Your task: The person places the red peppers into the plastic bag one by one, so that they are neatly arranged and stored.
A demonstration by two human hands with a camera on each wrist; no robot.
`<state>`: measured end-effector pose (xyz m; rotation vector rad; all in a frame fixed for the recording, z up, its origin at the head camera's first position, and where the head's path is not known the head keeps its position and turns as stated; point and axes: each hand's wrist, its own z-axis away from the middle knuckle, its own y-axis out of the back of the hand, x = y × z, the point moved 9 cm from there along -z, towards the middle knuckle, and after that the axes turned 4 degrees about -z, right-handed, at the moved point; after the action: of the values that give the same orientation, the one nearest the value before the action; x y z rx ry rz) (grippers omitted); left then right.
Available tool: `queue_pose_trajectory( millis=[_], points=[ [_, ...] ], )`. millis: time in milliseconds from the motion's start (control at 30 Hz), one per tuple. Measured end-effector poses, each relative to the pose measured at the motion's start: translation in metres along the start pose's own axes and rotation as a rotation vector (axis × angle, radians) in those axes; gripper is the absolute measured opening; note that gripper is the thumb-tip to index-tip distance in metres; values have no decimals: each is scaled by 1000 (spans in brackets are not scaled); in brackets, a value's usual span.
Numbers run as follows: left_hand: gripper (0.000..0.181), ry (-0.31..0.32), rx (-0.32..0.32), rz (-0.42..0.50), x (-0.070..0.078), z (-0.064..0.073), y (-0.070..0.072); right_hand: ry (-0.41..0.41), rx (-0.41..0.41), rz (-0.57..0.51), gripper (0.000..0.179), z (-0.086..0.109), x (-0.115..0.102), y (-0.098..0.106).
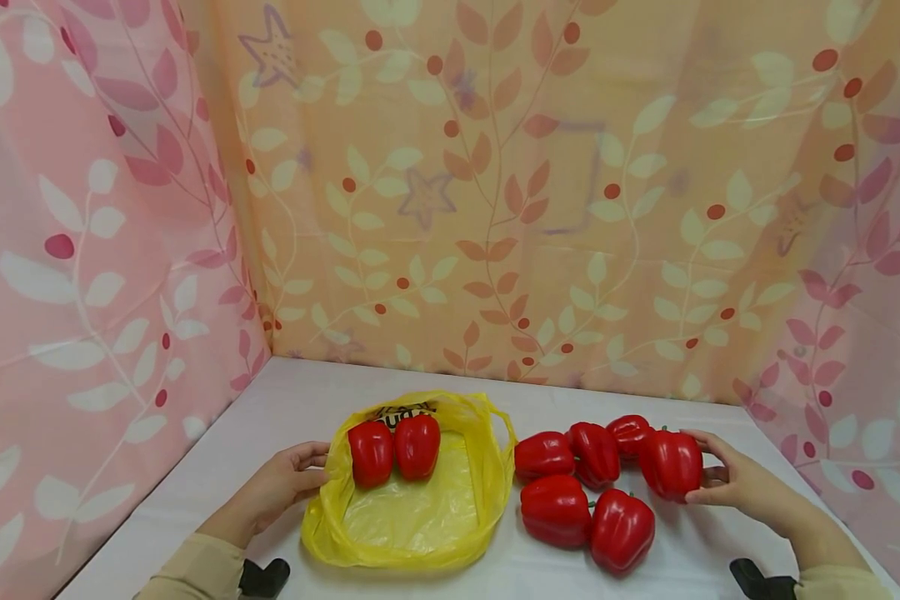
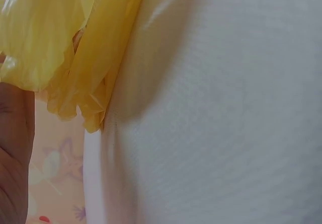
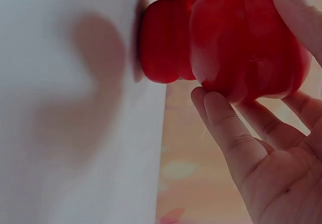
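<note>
A yellow plastic bag (image 1: 412, 533) lies with its mouth spread wide, and two red bell peppers (image 1: 417, 447) sit inside against its far wall. My left hand (image 1: 291, 486) holds the bag's left rim, fingers and thumb at the plastic; in the left wrist view the bag (image 2: 45, 32) hides the fingertips. On the right, my right hand (image 1: 742, 483) grips a red bell pepper (image 1: 672, 465) between thumb and fingers. The right wrist view shows this pepper (image 3: 246, 43) clear of the table, with the hand's shadow on the cloth.
Several more red bell peppers (image 1: 555, 510) lie on the white table (image 1: 285, 392) between the bag and the right hand. Patterned fabric (image 1: 495, 208) hangs behind the table and along both sides.
</note>
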<state>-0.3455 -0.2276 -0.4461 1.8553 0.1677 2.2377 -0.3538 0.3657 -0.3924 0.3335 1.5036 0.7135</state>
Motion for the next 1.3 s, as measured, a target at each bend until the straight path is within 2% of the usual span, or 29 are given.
queue_pose_trajectory(
  millis=[433,733,1000,1200,1300],
  points=[
    [47,18,31,2,-2,-2,1,70,-4,-25,94,-16,-35,-1],
    [51,3,-8,11,-1,-1,1,129,-45,-46,91,-29,-61,-8],
    [48,16,15,8,-2,-2,2,99,-50,-21,92,-41,-80,-15],
    [52,1,-17,5,1,-1,0,112,-71,-31,93,-48,-91,-20],
    [51,9,-12,3,0,-1,1,119,-79,-46,93,-51,-98,-22]
  ],
)
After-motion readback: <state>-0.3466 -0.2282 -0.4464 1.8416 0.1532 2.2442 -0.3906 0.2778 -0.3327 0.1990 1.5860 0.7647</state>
